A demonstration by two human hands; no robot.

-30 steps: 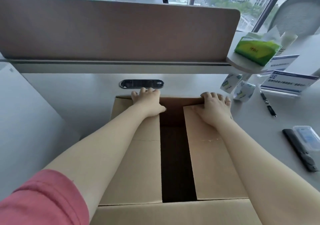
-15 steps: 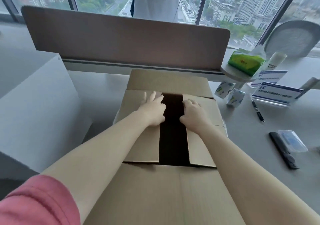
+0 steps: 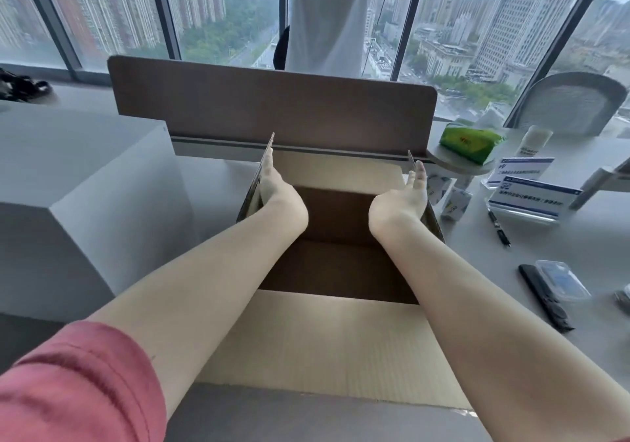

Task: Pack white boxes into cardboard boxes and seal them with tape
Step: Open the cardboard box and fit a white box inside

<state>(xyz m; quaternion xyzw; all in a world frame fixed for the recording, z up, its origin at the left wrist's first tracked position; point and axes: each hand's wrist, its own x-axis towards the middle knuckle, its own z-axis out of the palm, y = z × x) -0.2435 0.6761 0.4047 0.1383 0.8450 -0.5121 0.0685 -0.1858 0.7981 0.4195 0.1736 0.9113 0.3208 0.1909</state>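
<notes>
On the desk, one cardboard box point(image 3: 327, 339), two flat-fingered hands, left point(image 3: 272, 186) and right point(image 3: 405, 199), against its two raised flaps.

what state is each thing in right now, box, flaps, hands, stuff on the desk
cardboard box: open, inside looks empty
left side flap: upright, pushed outward
right side flap: upright, pushed outward
left hand: fingers straight, flat against left flap
right hand: fingers straight, against right flap
green tissue pack: opened, tissue sticking out
pen: lying flat on desk
</notes>
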